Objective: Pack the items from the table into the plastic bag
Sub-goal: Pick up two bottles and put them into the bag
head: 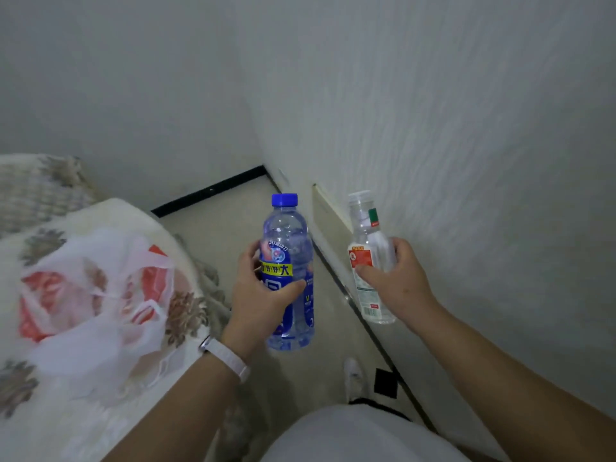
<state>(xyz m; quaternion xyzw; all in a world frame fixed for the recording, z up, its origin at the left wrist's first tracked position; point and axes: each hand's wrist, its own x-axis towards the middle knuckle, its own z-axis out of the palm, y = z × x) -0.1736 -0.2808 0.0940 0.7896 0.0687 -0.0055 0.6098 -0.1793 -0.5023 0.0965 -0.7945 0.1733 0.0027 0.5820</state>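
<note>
My left hand grips a clear blue bottle with a blue cap and blue label, held upright over the floor. My right hand holds a clear bottle with no cap and a red and white label, also upright, near the wall. A translucent white plastic bag with red printing lies crumpled at the left on a floral cloth surface. Its opening is not clear to see. Both bottles are to the right of the bag, apart from it.
A white wall stands close on the right, with a baseboard running along the beige floor. My white shoe and my pale clothing show below. A white band sits on my left wrist.
</note>
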